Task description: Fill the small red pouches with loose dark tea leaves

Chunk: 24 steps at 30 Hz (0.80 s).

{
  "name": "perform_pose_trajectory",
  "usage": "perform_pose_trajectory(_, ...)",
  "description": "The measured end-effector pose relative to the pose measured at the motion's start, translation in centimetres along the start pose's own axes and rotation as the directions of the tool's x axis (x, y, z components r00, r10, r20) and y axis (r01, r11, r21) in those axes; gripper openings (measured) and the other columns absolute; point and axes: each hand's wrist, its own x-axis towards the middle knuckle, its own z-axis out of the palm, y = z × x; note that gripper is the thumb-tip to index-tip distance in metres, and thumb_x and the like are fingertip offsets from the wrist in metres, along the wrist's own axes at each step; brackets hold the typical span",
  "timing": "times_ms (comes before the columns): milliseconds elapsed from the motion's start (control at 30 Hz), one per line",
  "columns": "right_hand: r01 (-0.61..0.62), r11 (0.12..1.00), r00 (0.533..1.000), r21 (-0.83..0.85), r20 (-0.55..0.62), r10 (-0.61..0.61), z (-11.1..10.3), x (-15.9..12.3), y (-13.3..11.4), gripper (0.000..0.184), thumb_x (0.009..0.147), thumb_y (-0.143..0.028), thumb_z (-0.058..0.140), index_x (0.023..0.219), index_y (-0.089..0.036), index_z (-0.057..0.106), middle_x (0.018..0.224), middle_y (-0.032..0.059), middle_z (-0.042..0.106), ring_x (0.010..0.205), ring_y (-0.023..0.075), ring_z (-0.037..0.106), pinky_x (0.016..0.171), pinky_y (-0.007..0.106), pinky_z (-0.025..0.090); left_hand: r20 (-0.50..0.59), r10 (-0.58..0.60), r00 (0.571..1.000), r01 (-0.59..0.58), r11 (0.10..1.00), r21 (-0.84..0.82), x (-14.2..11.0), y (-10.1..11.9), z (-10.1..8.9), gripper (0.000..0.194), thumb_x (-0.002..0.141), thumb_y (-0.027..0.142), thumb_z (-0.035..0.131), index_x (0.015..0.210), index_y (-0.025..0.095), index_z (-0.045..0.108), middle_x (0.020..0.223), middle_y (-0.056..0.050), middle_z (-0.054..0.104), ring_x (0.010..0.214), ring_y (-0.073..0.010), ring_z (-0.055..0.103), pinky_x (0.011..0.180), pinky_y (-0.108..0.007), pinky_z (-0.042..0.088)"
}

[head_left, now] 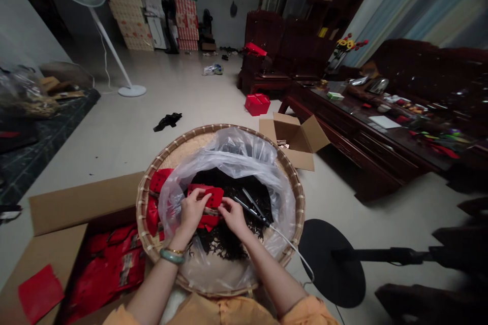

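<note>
From the head view, your left hand and right hand meet over the middle of a round woven bamboo tray, just in front of you. The fingers of each hand are drawn together, pinching a red packet from either side, so the packet sits between your hands, above a heap of dark curly dried leaves. The leaves lie inside a clear plastic bag spread across the tray.

Just right of your right hand rests a metal tong-like tool, with a white cord trailing off toward the near right. Its exact kind is hard to tell. More red packets lie at the tray's left side, and an open cardboard box full of red packets sits near left.

The step in hand looks like handling the packet's edge, though whether you are opening or closing it cannot be told. This grip calls for both pinches staying steady and the packet staying level over the bag.
</note>
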Motion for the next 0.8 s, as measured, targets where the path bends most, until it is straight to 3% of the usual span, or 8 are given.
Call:
perform_pose_trajectory(133,-0.130,0.970,0.991,0.205,0.070,0.118,1.3,0.8,1.1,0.027,0.072,-0.026,0.057,0.096,-0.017,0.062,0.069,-0.0006,0.059,0.056,0.0130,0.058,0.053,0.026,0.052,-0.010,0.167,0.986,-0.164,0.978,0.130,0.3,-0.8,-0.5,0.012,0.074,0.030,0.061,0.077,0.021,0.069,0.081,-0.005,0.068,0.076,-0.0201,0.063,0.075,-0.031,0.046)
perform_pose_trajectory(267,-0.106,0.971,0.992,0.215,0.096,0.087,1.9,1.0,1.1,0.044,0.073,-0.021,0.053,0.116,-0.017,0.055,0.081,0.0016,0.061,0.060,0.0125,0.061,0.060,0.029,0.055,-0.009,0.179,0.984,-0.173,0.958,0.229,0.8,-1.5,-1.0,0.017,0.076,0.032,0.058,0.079,0.019,0.068,0.080,-0.005,0.070,0.072,-0.0194,0.064,0.070,-0.031,0.048)
perform_pose_trajectory(367,0.127,0.991,0.991,-0.048,-0.035,-0.129,1.1,0.6,-0.6,0.063,0.075,-0.018,0.053,0.135,-0.022,0.038,0.121,0.0117,0.052,0.081,0.0172,0.063,0.068,0.033,0.056,0.057,0.169,0.984,-0.177,0.963,0.204,1.0,-1.2,-1.2,0.018,0.078,0.032,0.056,0.083,0.020,0.069,0.082,-0.004,0.072,0.069,-0.0181,0.065,0.067,-0.029,0.050)
perform_pose_trajectory(433,0.332,0.898,0.931,-0.290,-0.053,-0.361,0.1,0.3,-2.0,0.067,0.077,-0.017,0.053,0.140,-0.023,0.031,0.137,0.0137,0.038,0.110,0.0239,0.052,0.087,0.038,0.051,0.114,0.192,0.975,-0.209,0.965,0.161,1.0,-0.6,-1.1,0.018,0.078,0.032,0.056,0.082,0.021,0.069,0.081,-0.003,0.073,0.070,-0.0174,0.066,0.069,-0.028,0.051)
perform_pose_trajectory(533,0.508,0.707,0.831,-0.492,0.063,-0.553,-1.0,0.1,-3.6,0.056,0.084,-0.013,0.046,0.138,-0.022,0.035,0.134,0.0119,0.043,0.123,0.0247,0.040,0.101,0.043,0.039,0.126,0.205,0.971,-0.221,0.967,0.127,0.7,0.7,-0.6,0.017,0.077,0.032,0.057,0.080,0.020,0.069,0.079,-0.003,0.073,0.069,-0.0169,0.066,0.070,-0.028,0.051)
perform_pose_trajectory(667,0.567,0.632,0.776,-0.529,0.085,-0.625,-1.2,-0.1,-3.9,0.048,0.087,-0.011,0.040,0.134,-0.022,0.043,0.123,0.0122,0.052,0.113,0.0227,0.046,0.096,0.041,0.042,0.068,0.125,0.990,-0.131,0.988,0.085,0.2,1.7,0.3,0.018,0.076,0.032,0.057,0.079,0.018,0.067,0.074,-0.003,0.071,0.064,-0.0159,0.065,0.063,-0.026,0.051)
perform_pose_trajectory(800,0.517,0.721,0.796,-0.460,-0.052,-0.604,-1.1,-0.3,-3.3,0.045,0.087,-0.012,0.041,0.131,-0.021,0.045,0.106,0.0112,0.057,0.097,0.0203,0.054,0.086,0.036,0.048,0.089,0.063,0.994,-0.065,0.998,0.022,-0.2,1.3,0.9,0.019,0.074,0.034,0.059,0.081,0.018,0.067,0.076,-0.003,0.071,0.065,-0.0159,0.066,0.064,-0.026,0.052)
